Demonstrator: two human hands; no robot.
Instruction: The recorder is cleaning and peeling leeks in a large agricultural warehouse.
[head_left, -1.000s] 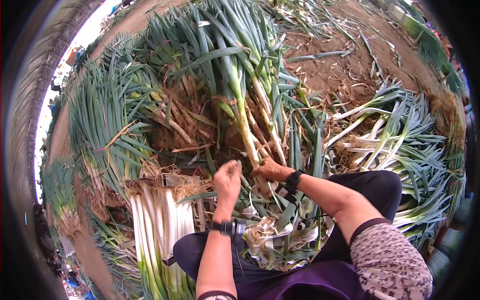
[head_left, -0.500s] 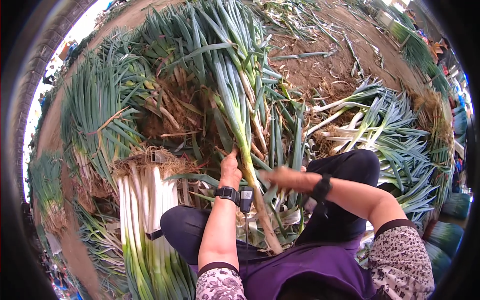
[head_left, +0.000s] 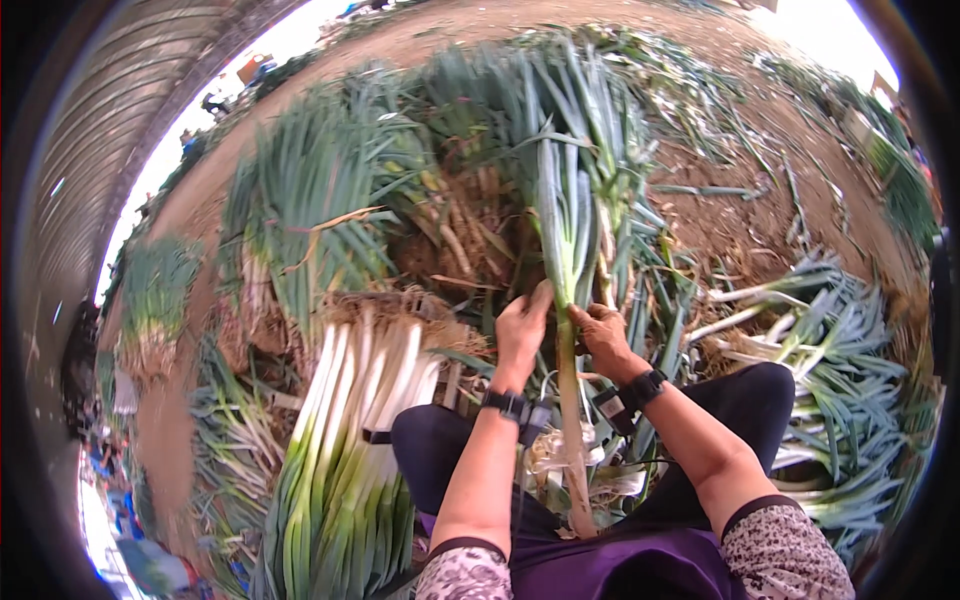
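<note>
In the head view, the leek [head_left: 568, 385] stands between the two hands, leaves pointing away beyond them and its root end down at the lap, against the purple apron [head_left: 640, 568]. The left hand [head_left: 522, 325] is at its left side, where the pale stalk turns green: the fingers are curled in and nearly closed, and seem to grip the leek, though the far fingertips are hidden. The right hand [head_left: 602, 335] meets it from the other side at about the same height, thumb and fingers closed at its edge; whether they pinch the stalk itself or only an outer leaf, I cannot tell.

To handle it well, I would let one hand steady the stalk while the other works at the outer layer, pulling along the length rather than sideways, since a sharp bend at that neck could snap it. The root end should stay braced near the lap.

Loose scraps [head_left: 622, 484] lie below the hands, a white-stalked bunch [head_left: 365, 375] left of the left hand, and a pile [head_left: 830, 350] well to the right hand's right.
</note>
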